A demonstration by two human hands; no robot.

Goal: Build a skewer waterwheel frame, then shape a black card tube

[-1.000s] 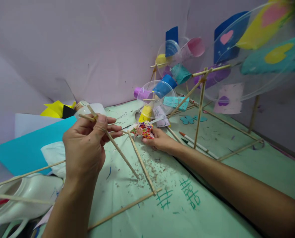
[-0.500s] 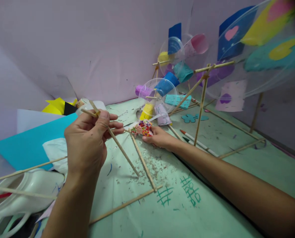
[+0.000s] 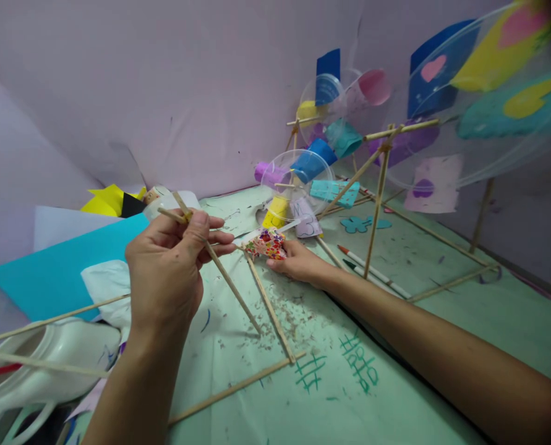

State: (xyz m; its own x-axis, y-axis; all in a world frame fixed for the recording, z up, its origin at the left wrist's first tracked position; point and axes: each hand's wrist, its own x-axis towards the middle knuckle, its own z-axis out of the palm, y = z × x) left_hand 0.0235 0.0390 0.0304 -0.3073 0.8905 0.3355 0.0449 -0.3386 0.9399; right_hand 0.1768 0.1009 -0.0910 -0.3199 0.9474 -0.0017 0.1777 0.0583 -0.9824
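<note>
My left hand (image 3: 175, 259) grips two thin wooden sticks (image 3: 231, 284) that cross near the thumb, with a brownish binding at the crossing. The longer stick slants down to the table. Its other fingers stretch toward my right hand (image 3: 296, 262), which is closed around a small floral-patterned object (image 3: 266, 243) with a narrow tip on its left. I cannot tell what kind of thing it is. Just under it, another wooden stick (image 3: 268, 303) runs down to meet a stick (image 3: 233, 388) lying on the table.
Model wheels of clear plastic discs (image 3: 298, 179) and coloured paper cups stand on stick frames (image 3: 377, 204) at right. Two pencils (image 3: 372, 272) lie beneath. At left are blue card (image 3: 66, 266), a white ceramic jug (image 3: 71, 352) and more sticks. Shavings litter the green tabletop (image 3: 340, 402).
The whole view has shifted slightly. Both hands keep their holds, and their positions relative to the sticks and the floral object look nearly the same.
</note>
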